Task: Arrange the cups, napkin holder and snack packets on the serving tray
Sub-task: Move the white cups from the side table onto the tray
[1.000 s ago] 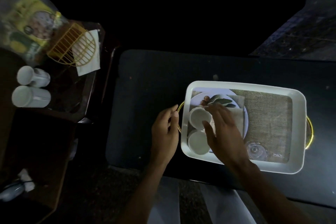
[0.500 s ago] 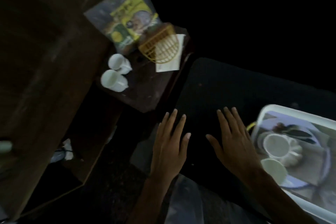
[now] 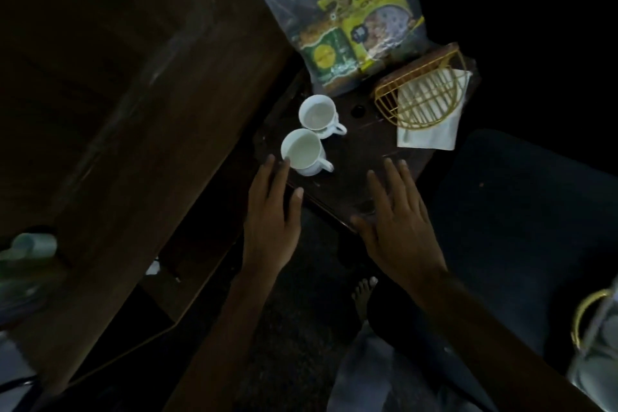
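Two white cups stand upright on a dark wooden side table (image 3: 364, 150): the nearer cup (image 3: 303, 152) and the farther cup (image 3: 317, 113). My left hand (image 3: 272, 214) is flat and open, its fingertips just beside the nearer cup's rim. My right hand (image 3: 396, 224) hovers open over the table's near corner, holding nothing. A yellow wire napkin holder (image 3: 423, 90) lies over a white napkin (image 3: 431, 130) at the table's right. Snack packets in a clear bag (image 3: 351, 20) lean at the back. The white serving tray's gold handle (image 3: 585, 321) shows at the right edge.
A large brown wooden panel (image 3: 117, 110) fills the left. A dark upholstered surface (image 3: 518, 211) lies right of the side table. My bare foot (image 3: 363, 294) is on the floor below. Pale blurred objects (image 3: 30, 247) sit at the far left.
My view has swung left from the tray to the side table. Both hands have left the tray and reached forward to the table; the left hand now nears the closer cup.
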The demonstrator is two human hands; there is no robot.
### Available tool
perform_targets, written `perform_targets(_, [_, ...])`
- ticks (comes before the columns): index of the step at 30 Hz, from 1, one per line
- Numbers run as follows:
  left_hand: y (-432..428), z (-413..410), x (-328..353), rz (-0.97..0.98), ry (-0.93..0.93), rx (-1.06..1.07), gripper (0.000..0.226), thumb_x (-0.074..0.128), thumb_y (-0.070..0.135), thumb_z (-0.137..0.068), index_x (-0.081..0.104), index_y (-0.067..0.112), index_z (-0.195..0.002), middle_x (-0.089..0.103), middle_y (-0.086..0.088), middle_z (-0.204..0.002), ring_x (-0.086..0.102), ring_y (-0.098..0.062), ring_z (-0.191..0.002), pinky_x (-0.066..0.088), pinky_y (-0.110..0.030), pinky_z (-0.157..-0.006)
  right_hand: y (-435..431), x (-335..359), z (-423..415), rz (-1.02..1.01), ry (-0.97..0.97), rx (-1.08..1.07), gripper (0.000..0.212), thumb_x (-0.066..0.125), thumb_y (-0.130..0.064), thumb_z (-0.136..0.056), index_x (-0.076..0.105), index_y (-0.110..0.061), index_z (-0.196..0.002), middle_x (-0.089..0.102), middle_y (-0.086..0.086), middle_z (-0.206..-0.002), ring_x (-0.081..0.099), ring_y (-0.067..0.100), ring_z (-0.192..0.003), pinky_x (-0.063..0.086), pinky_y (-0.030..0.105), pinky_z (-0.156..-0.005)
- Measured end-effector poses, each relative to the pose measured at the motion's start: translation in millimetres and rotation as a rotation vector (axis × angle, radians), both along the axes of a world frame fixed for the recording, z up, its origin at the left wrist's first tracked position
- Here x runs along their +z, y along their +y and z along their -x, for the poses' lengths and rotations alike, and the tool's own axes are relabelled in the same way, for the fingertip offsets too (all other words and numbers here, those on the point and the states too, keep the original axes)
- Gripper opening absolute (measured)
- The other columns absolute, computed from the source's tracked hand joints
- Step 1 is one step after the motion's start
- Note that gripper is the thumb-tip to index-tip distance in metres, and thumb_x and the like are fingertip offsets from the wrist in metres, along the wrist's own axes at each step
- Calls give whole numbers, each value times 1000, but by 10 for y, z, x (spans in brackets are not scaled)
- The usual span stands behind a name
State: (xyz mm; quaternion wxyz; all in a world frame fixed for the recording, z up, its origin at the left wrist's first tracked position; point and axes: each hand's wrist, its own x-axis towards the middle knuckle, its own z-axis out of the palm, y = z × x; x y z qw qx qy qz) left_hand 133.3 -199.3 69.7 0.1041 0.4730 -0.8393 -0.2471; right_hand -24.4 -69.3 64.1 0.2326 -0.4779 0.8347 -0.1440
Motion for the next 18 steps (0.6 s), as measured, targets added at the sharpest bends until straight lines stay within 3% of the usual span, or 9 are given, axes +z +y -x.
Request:
perform_targets(2, [-212, 30, -53, -61, 56, 61, 52, 46, 34, -104, 41, 17, -153, 33, -6, -163, 28, -17, -151, 9, -1, -112, -228, -32, -73, 31, -44, 16, 69, 53, -41, -96, 24, -15, -153, 12, 10, -163, 4, 26, -152, 20, 42, -119])
perform_targets(5, [-401, 126, -120, -147, 142, 140, 49, 46, 32, -105, 43, 17, -151, 37, -4, -161, 32, -16, -150, 23, -19, -118, -499, -84, -135, 138, -193, -62, 55, 60, -27, -94, 42, -8, -143, 38, 12, -149, 35, 27, -136, 33, 29, -105])
perform_targets(7, [-462, 193, -152, -219, 214, 190, 46, 47, 29, -106, 47, 15, -149, 44, -5, -157, 39, -16, -145, 34, -26, -117, -637, -125, -140, 208, -282, -136, 44, 63, -17, -92, 52, -5, -133, 50, 12, -136, 47, 27, -123, 31, 19, -94])
perform_targets(9, [-472, 251, -175, -306, 290, 247, 42, 47, 27, -106, 52, 13, -145, 53, -5, -150, 49, -16, -138, 41, -15, -109, -741, -172, -125, 266, -315, -176, 37, 65, -9, -89, 58, -2, -125, 58, 14, -125, 52, 27, -116, 30, 13, -87])
perform_targets(10, [-465, 281, -178, -375, 336, 288, 40, 47, 26, -106, 54, 14, -143, 57, -5, -146, 52, -16, -134, 43, -16, -108, -778, -191, -120, 292, -325, -191, 35, 66, -7, -88, 60, -2, -122, 61, 13, -121, 55, 26, -113, 32, 13, -86])
perform_targets(13, [-426, 349, -146, -598, 525, 412, 35, 46, 23, -107, 59, 13, -138, 62, -6, -139, 58, -18, -129, 49, -42, -110, -848, -205, -135, 341, -363, -242, 27, 65, -3, -87, 66, -4, -114, 69, 10, -109, 63, 20, -100, 41, 15, -82])
perform_targets(16, [-375, 373, -73, -678, 647, 499, 34, 46, 23, -106, 62, 9, -133, 66, -6, -132, 63, -16, -123, 53, -39, -105, -855, -208, -160, 403, -349, -287, 18, 61, -3, -90, 70, -4, -105, 73, 8, -93, 63, 13, -82, 39, 12, -69])
perform_targets(18, [-318, 373, -16, -705, 681, 540, 35, 45, 24, -107, 62, 7, -132, 67, -7, -131, 64, -15, -122, 55, -36, -103, -826, -198, -161, 413, -363, -324, 16, 61, -7, -93, 71, -6, -104, 74, 6, -92, 66, 14, -82, 46, 17, -71])
